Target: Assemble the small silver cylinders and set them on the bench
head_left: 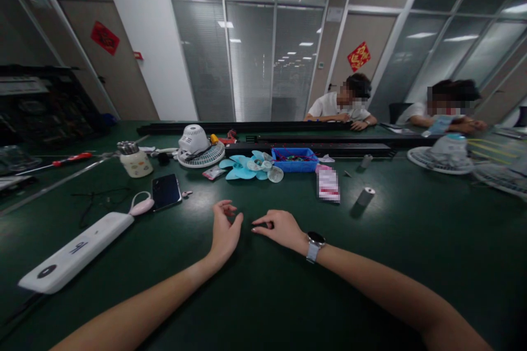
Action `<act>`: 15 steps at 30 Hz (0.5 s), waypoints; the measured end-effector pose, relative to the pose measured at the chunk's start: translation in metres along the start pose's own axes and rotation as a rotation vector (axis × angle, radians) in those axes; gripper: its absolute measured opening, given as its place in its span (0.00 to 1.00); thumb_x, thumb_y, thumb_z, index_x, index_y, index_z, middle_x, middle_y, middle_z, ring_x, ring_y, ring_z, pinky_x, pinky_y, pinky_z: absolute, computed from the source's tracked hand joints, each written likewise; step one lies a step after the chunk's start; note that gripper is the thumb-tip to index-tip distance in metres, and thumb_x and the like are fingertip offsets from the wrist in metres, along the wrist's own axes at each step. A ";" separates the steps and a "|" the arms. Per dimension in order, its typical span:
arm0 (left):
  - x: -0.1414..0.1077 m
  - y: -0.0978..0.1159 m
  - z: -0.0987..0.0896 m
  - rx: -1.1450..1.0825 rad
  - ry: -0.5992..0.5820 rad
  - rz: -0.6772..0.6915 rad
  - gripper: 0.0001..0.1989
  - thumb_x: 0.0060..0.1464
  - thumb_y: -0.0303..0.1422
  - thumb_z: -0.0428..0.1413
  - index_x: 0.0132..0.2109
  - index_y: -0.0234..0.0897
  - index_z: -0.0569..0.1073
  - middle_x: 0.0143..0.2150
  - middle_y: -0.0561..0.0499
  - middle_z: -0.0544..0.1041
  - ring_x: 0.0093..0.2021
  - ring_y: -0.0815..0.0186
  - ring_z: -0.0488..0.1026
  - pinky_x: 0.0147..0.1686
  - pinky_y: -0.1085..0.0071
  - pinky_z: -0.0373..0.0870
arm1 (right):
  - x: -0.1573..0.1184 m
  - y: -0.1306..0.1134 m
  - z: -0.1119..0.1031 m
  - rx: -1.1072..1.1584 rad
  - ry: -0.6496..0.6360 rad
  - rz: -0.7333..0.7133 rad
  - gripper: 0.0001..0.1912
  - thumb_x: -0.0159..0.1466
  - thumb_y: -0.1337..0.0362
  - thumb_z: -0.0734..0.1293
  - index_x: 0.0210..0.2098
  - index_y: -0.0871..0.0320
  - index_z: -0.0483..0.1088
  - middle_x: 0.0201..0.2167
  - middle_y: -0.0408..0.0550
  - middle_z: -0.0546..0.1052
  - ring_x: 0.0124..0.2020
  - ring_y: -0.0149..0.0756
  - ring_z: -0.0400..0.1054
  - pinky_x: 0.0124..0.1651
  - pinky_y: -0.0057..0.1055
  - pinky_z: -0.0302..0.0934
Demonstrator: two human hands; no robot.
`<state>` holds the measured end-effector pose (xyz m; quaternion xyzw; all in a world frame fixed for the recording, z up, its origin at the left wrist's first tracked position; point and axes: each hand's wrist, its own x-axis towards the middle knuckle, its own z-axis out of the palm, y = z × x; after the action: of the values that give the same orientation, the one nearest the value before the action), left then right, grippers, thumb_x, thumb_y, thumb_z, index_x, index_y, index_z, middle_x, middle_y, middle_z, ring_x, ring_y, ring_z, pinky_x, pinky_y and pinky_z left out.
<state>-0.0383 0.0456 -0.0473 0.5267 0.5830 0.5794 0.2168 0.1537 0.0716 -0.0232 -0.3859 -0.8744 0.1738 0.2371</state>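
Observation:
My left hand (226, 229) is over the green table, fingers loosely curled and thumb apart, with nothing seen in it. Facing it, my right hand (282, 227) has its thumb and forefinger tips close together with a slight gap. No object shows between them. A watch (315, 238) is on my right wrist. Beyond my hands lie light-blue fan blades (239, 167) and a blue tray (294, 166) with wires and small parts. To the left, a dark phone (166, 192) lies beside a small earbud (186, 194). A pink-and-white packet (328, 184) lies to the right.
At left are a white power strip (82, 249), a patterned jar (135, 163) and a screwdriver (72, 159). A white fan part (194, 142) stands behind. Metal cylinders (365, 196) stand at right. Two people (343, 104) sit across the table (255, 307), behind long black bars (329, 149).

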 end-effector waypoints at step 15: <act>0.001 -0.007 0.000 0.065 -0.037 0.023 0.21 0.51 0.26 0.56 0.51 0.40 0.60 0.42 0.51 0.68 0.41 0.64 0.69 0.37 0.67 0.68 | -0.085 0.111 -0.136 -0.370 0.677 0.289 0.24 0.66 0.45 0.60 0.39 0.55 0.79 0.37 0.51 0.78 0.33 0.39 0.69 0.36 0.35 0.60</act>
<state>-0.0413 0.0474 -0.0531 0.5508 0.5912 0.5529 0.2037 0.3442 0.0951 0.0117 -0.5763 -0.7004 -0.0917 0.4110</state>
